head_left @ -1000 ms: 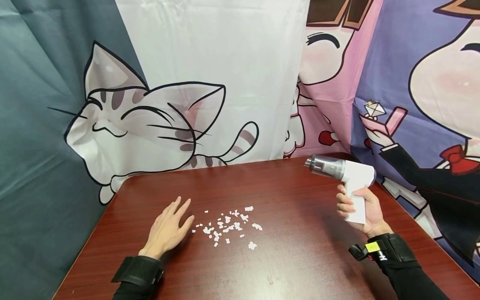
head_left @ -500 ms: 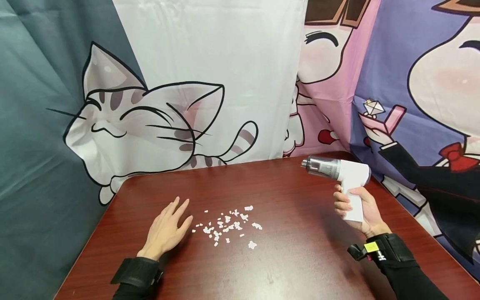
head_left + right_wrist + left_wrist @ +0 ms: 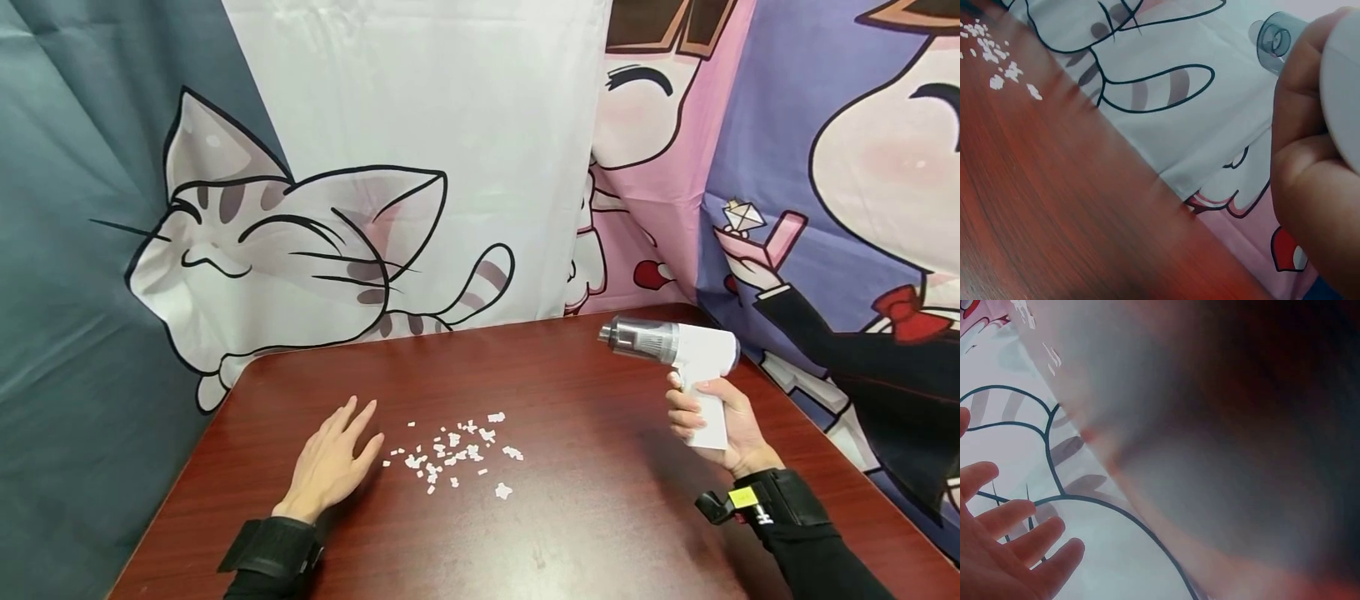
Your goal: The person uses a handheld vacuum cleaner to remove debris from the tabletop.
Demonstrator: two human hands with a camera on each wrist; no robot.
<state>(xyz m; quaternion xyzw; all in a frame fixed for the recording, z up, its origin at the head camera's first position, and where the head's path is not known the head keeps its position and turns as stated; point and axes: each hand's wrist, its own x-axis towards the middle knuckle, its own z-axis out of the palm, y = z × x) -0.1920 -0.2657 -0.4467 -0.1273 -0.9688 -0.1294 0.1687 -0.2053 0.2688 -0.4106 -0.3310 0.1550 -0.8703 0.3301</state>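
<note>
In the head view my right hand point(image 3: 723, 425) grips the handle of a white handheld vacuum point(image 3: 701, 350) with a clear grey nozzle end pointing left, raised over the table's right side. The right wrist view shows its clear nozzle point(image 3: 1279, 40) beyond my curled fingers point(image 3: 1300, 100). Small white paper scraps point(image 3: 453, 450) lie scattered on the table's middle. Just left of them is my left hand point(image 3: 330, 458), palm down with fingers spread and holding nothing; whether it touches the table I cannot tell. Its straight fingers point(image 3: 1041, 540) also show in the left wrist view.
The dark red wooden table point(image 3: 585, 517) reaches back to a cartoon-printed cloth point(image 3: 480, 150) hanging behind it. More printed cloth point(image 3: 817, 208) hangs along the right edge. A black band point(image 3: 783, 496) with a small camera wraps my right wrist.
The vacuum and my right hand have shifted slightly left. My left hand and the paper scraps stay nearly where they were, as the whole view drifts a little.
</note>
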